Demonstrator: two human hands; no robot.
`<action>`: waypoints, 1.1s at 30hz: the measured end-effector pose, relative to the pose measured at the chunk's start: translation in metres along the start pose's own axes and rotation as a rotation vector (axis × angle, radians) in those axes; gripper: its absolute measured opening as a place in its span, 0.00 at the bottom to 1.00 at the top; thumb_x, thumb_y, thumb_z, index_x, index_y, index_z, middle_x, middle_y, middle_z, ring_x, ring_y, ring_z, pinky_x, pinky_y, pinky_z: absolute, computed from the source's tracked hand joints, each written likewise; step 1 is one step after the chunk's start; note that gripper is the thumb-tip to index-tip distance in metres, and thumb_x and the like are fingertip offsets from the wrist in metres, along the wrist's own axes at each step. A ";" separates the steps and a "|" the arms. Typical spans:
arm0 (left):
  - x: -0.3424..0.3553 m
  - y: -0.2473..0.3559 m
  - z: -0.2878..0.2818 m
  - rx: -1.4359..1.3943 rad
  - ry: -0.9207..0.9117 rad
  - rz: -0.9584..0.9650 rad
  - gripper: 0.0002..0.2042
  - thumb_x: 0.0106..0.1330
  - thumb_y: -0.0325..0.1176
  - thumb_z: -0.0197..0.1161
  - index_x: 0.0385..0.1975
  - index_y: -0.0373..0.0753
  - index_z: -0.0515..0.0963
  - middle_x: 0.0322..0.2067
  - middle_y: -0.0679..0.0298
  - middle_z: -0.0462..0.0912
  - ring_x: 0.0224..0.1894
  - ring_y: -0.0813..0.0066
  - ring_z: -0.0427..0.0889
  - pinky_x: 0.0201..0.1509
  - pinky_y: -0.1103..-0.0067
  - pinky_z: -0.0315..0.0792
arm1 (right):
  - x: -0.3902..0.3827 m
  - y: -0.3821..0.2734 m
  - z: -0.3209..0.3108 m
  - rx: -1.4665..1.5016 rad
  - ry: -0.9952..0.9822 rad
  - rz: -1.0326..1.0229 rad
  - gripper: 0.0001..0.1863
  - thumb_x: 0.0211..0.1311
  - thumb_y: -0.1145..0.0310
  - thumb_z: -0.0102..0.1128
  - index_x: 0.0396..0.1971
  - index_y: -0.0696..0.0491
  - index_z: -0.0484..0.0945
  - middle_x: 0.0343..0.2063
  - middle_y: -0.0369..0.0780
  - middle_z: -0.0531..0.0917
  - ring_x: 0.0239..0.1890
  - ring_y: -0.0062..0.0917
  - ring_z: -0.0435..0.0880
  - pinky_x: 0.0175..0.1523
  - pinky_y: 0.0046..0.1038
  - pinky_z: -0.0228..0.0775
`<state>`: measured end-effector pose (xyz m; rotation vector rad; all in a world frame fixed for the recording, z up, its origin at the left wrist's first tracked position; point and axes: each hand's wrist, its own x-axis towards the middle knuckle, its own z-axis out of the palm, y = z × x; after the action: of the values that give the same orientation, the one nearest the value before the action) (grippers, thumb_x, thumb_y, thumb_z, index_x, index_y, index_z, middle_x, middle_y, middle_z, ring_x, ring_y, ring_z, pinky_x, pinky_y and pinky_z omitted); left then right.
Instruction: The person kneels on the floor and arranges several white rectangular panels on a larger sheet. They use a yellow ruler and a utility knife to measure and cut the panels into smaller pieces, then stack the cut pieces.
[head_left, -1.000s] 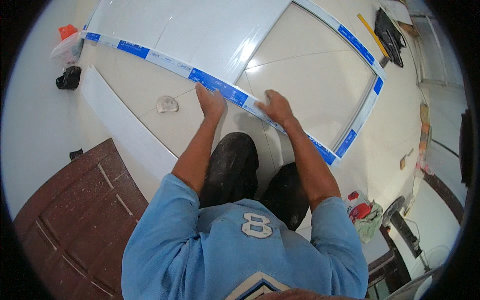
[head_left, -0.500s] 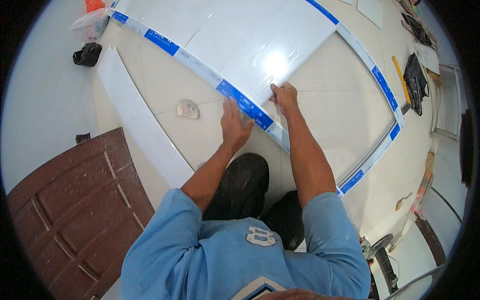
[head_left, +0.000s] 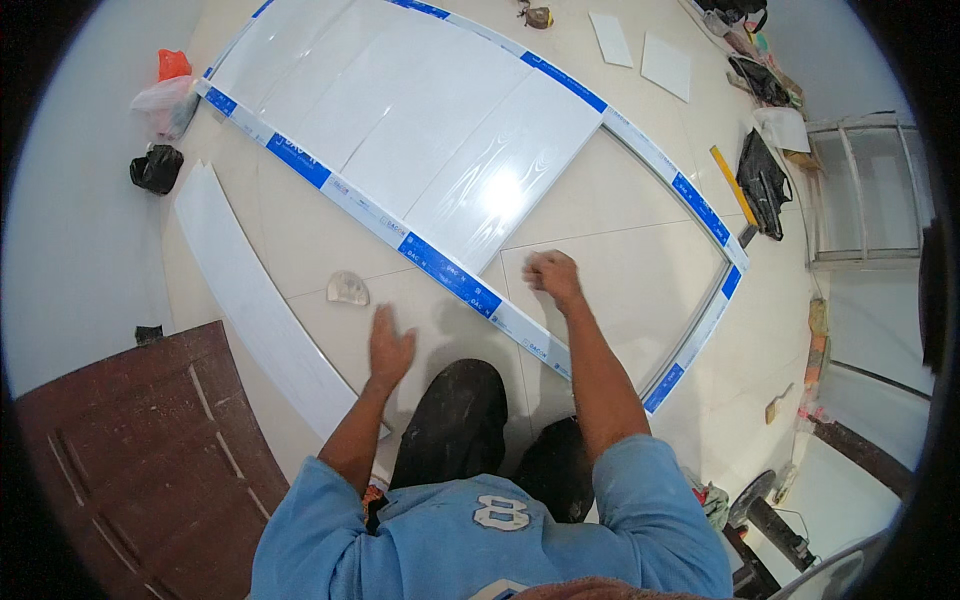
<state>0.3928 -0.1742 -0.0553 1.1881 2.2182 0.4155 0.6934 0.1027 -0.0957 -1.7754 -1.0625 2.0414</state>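
Observation:
A large frame (head_left: 525, 330) with white edges and blue-banded protective film lies on the tiled floor, slanting from far left to near right. Glossy white panels (head_left: 400, 110) lie side by side in its far left part, while bare floor shows inside its right end. My right hand (head_left: 553, 277) hovers over that bare part with curled fingers and nothing visible in them. On the near side of the frame, my left hand (head_left: 390, 345) is slightly blurred, its thumb apart from its fingers, holding nothing. Beneath it to the left rests a long white panel strip (head_left: 255, 290).
A pale half-round piece (head_left: 348, 288) sits between the strip and the frame. At left are a brown panelled door (head_left: 150, 460) and a black bag (head_left: 157, 170). Along the right lie a yellow bar (head_left: 733, 185), a black bag (head_left: 765, 185) and a brush (head_left: 778, 403).
Both hands have let go of the frame and panel edge. My left hand has drawn back left and nearer; my right has come nearer. The view has shifted, showing more of the far end.

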 end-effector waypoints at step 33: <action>-0.254 -0.244 -0.059 -1.391 0.228 -0.627 0.28 0.73 0.39 0.72 0.67 0.31 0.73 0.57 0.51 0.84 0.56 0.57 0.86 0.64 0.60 0.80 | -0.446 0.179 -0.167 0.244 0.553 -0.110 0.26 0.75 0.59 0.62 0.64 0.60 0.74 0.59 0.54 0.84 0.56 0.46 0.87 0.59 0.48 0.80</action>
<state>0.3074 -0.5209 -0.0477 -0.2853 1.6209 1.4801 1.0040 -0.2333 0.1277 -1.9289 -0.6920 1.4102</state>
